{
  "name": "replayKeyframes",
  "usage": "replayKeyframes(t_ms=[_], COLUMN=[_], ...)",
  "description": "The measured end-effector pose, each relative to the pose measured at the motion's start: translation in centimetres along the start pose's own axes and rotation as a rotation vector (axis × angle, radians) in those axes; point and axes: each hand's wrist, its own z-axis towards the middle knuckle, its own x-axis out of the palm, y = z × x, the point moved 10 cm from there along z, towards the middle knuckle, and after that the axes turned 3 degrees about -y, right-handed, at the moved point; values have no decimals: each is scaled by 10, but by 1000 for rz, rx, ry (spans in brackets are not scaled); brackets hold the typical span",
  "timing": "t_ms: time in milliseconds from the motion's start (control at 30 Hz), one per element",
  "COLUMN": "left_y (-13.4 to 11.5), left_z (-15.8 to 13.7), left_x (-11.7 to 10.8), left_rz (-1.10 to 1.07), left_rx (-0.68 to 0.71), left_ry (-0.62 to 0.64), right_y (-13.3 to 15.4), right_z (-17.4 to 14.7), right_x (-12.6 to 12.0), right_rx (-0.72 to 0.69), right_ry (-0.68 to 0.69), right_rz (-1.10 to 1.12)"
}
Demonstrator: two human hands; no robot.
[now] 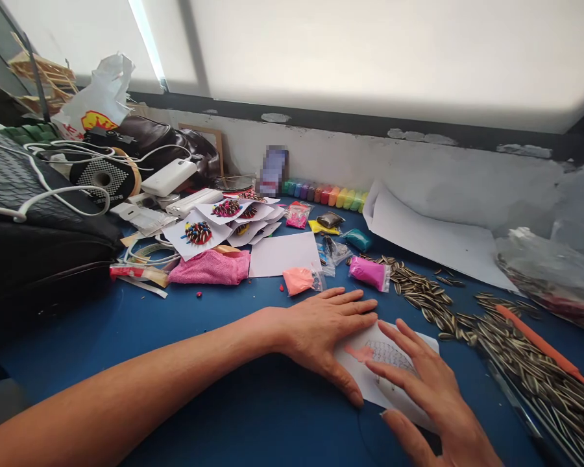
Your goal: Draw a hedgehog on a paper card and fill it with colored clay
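A small sheet of white paper lies on the blue table, bearing a pencil drawing with a scaly, rounded body. Orange-pink clay is spread over the left end of that drawing. My left hand lies flat with fingers stretched out, resting on the paper's left edge. Over the right part of the sheet is my right hand, its fingers apart and a fingertip close to the clay. It hides some of the drawing. Just beyond my left hand sits an open bag of orange clay.
Sunflower seeds spread along the right, with an orange pen-like tool on them. Bags of purple and teal clay lie ahead. Decorated cards, a pink cloth and a black bag occupy the left.
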Motion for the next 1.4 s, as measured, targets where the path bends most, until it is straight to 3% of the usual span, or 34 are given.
replayKeyframes(t_ms=[500, 767, 967, 1200, 1400], left_y=[-2, -2, -1, -1, 0], left_z=[0, 1, 0, -1, -1], left_x=[-1, 0, -1, -1, 0], left_rz=[8, 14, 9, 24, 21], left_rx=[3, 2, -7, -1, -2], left_ry=[13, 21, 17, 9, 11], right_y=[-2, 5, 7, 24, 23], right_z=[-3, 1, 0, 5, 3], right_x=[2, 6, -2, 2, 3], right_rx=[37, -31, -61, -214, -215], right_ry=[-8, 24, -46, -86, -93], right_rz=[67, -41, -89, -275, -289])
